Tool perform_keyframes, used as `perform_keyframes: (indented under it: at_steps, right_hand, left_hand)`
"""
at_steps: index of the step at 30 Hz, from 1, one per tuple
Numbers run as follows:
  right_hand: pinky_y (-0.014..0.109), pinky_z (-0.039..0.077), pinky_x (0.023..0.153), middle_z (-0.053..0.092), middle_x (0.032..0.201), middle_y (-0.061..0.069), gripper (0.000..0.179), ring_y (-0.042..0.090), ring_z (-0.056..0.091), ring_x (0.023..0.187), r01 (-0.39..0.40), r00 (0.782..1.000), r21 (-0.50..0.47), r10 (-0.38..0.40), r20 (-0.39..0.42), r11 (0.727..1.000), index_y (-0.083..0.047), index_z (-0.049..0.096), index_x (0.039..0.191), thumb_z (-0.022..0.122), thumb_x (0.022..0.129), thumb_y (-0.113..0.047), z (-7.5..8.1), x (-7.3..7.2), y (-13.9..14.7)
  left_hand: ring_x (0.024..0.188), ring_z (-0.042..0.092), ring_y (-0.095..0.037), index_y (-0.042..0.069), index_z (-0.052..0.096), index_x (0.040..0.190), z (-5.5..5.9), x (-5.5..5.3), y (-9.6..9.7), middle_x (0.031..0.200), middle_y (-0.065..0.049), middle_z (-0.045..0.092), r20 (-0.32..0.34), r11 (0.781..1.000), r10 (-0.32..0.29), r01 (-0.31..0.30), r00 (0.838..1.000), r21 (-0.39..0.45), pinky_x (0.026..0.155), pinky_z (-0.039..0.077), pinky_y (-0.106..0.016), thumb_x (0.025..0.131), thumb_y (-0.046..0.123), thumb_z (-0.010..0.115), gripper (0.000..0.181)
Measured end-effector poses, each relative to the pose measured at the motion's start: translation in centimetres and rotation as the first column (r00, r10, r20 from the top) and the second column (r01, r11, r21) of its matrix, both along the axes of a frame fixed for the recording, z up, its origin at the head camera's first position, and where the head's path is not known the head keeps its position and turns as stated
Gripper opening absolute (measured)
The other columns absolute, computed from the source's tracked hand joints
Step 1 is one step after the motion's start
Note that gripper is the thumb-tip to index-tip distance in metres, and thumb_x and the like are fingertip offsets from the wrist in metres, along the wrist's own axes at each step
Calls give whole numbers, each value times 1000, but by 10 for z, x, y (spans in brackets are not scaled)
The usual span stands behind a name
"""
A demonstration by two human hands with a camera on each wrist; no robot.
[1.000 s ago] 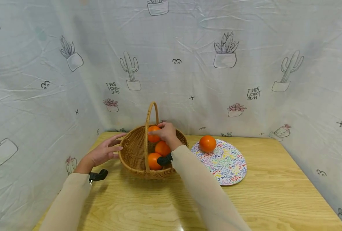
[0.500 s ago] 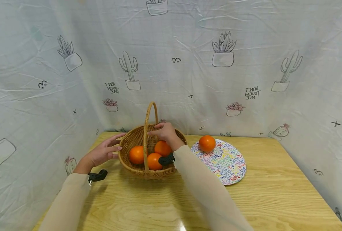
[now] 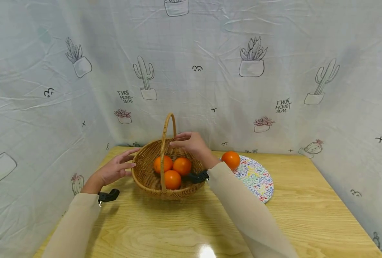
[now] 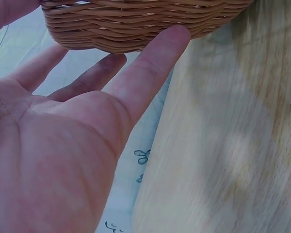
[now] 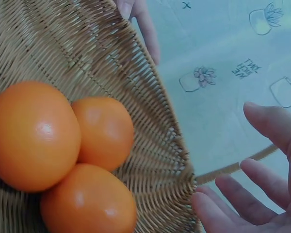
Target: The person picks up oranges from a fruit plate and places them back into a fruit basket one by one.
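Note:
A wicker basket (image 3: 146, 176) with an arched handle stands at the back of the table. Three oranges lie inside it: one on the left (image 3: 168, 163), one on the right (image 3: 182, 166) and one at the front (image 3: 172, 180). My left hand (image 3: 115, 168) rests against the basket's left side; in the left wrist view its fingers are spread and fairly straight, with the thumb (image 4: 160, 51) on the weave. Over the basket's back right rim is my right hand (image 3: 193, 145), fingers loose and apart, holding nothing in the right wrist view.
Right of the basket lies a round flat plate (image 3: 257, 177) with a multicoloured squiggle pattern, partly hidden by the right sleeve (image 3: 239, 200). Another orange (image 3: 231, 159) sits at its back left edge. A patterned cloth (image 3: 210, 71) hangs behind and on both sides.
My right hand has let go of an orange in the basket. That orange rolled left, then partway back against the others. The right hand has risen and shifted right; the left stays put.

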State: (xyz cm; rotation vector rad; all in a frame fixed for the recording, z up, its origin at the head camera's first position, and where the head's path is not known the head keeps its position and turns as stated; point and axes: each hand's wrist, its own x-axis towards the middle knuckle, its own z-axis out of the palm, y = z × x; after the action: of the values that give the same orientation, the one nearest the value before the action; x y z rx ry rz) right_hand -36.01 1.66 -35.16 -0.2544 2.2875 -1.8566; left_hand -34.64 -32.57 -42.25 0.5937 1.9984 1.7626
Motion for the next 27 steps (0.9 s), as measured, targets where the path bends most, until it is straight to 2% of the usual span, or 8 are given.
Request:
perform_keyframes:
  at_steps: [4,8,13,17,20,24,27]
  right_hand:
    - [43,53,106,67,133,14,55,28,64,122,5,999,1,-5,-35,1000,-4,64,136,83,88,-22,5,5,13]
    - [42,54,104,69,131,11,50,27,64,124,26,996,47,-21,-89,999,-9,68,132,84,87,-26,6,9,25]
    - [46,50,108,68,134,10,49,27,62,127,28,990,49,-21,-137,998,-12,68,132,83,88,-27,2,11,43]
    - [47,49,109,69,134,4,48,25,62,127,68,987,46,-60,-152,997,-16,69,131,83,87,-30,-5,14,58]
    - [47,48,111,68,135,4,48,25,62,127,111,984,16,-107,-143,994,-16,69,131,84,87,-29,-10,17,71]
    - [49,42,116,64,139,11,51,30,61,128,137,982,-68,-144,-121,988,-12,65,136,81,90,-26,-16,21,89]
    - [50,41,117,61,142,14,53,32,60,130,154,978,-81,-164,-132,985,-10,62,139,79,92,-26,-19,25,102]
  left_hand:
    - [130,58,-16,12,13,166,0,-4,1,166,-29,13,-12,1000,-11,11,1000,-16,99,56,-44,107,10,52,71]
    - [129,59,-14,12,13,166,-1,-6,0,167,-28,13,-12,1000,-15,15,1000,-18,96,57,-40,108,9,50,69]
    - [129,60,-13,12,13,166,-2,-8,1,167,-26,15,4,1000,-11,11,1000,-4,96,58,-39,108,7,49,69]
    - [129,60,-14,13,13,166,-1,-8,0,166,-26,16,8,1000,-14,14,1000,3,96,58,-39,107,7,50,70]
    - [129,60,-15,12,13,166,-1,-8,0,166,-27,15,5,1000,-22,22,1000,7,96,58,-39,107,8,51,70]
    - [131,60,-18,9,11,166,1,-7,1,166,-29,14,-1,999,-29,29,1000,13,96,58,-40,107,7,51,71]
    - [130,59,-17,8,12,165,2,-6,1,166,-29,14,5,1000,-27,26,1000,17,96,58,-40,107,6,51,71]
